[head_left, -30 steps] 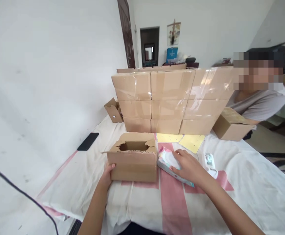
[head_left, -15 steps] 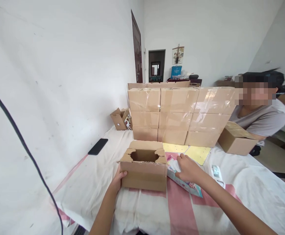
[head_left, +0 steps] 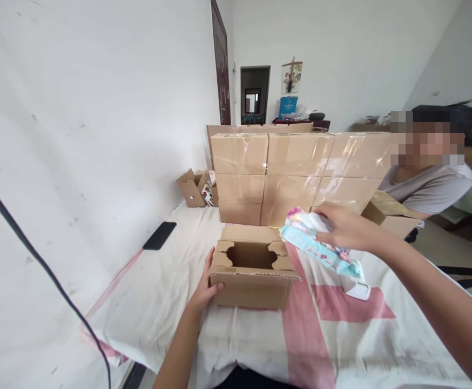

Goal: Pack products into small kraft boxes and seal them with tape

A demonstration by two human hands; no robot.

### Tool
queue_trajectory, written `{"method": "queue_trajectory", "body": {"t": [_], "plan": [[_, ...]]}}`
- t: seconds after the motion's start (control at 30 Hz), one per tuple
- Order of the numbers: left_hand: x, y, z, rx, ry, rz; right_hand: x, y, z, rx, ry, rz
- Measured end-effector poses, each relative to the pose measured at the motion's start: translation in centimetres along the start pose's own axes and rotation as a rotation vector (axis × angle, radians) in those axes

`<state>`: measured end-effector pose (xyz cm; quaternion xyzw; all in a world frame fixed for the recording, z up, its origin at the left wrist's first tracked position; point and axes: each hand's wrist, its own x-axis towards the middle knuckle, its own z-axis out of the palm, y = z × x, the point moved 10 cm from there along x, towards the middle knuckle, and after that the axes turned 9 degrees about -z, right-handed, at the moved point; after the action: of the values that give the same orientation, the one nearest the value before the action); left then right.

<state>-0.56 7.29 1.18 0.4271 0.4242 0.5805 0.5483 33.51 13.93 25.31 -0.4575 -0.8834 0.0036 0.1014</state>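
Soft packet [head_left: 319, 246], wrapped in glossy light-blue film with pink print, is seen in the head view lifted clear of the cloth and tilted down to the right, just above and to the right of the cardboard box [head_left: 254, 281]. It is gripped at its upper end by the right hand [head_left: 347, 227], whose fingers are closed around the puckered film. The box is steadied by the left hand [head_left: 207, 286], which is clasped on its near left corner with the thumb on the front face. The box is of plain brown corrugated board, rectangular, and its top flaps are folded in so that a dark notched opening is left in the middle. The step in hand is judged to be the carrying of the packet toward that opening. To go in, the packet would have to be brought left, lined up with the gap and eased past the stiff flap edges. Behind, a wall of sealed boxes [head_left: 296, 167] bound with shiny clear tape is stacked. A black phone [head_left: 160, 235] lies on the white-and-pink cloth [head_left: 333, 335], and another person's grey sleeve [head_left: 430, 189] is seen at the right.
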Motion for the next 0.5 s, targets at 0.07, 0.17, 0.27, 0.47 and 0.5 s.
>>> {"method": "queue_trajectory", "body": {"t": [0.07, 0.17, 0.27, 0.47, 0.5], "plan": [[-0.4, 1.1, 0.8, 0.065, -0.032, 0.066, 1.4, -2.5, -1.8, -0.028, 0.013, -0.063], [-0.8, 1.6, 1.5, 0.136, -0.058, 0.083, 3.6, -7.2, -2.6, -0.015, -0.024, -0.143], [-0.9, 1.7, 1.9, 0.16, -0.085, 0.089, 5.5, -12.7, -0.6, -0.017, -0.093, -0.305], [-0.5, 1.3, 1.2, 0.101, -0.055, 0.09, 6.7, -19.3, 8.5, 0.002, -0.268, -0.546], [-0.3, 1.0, 0.9, 0.102, -0.035, 0.073, 6.7, -19.4, 10.1, 0.02, -0.327, -0.526]]}}
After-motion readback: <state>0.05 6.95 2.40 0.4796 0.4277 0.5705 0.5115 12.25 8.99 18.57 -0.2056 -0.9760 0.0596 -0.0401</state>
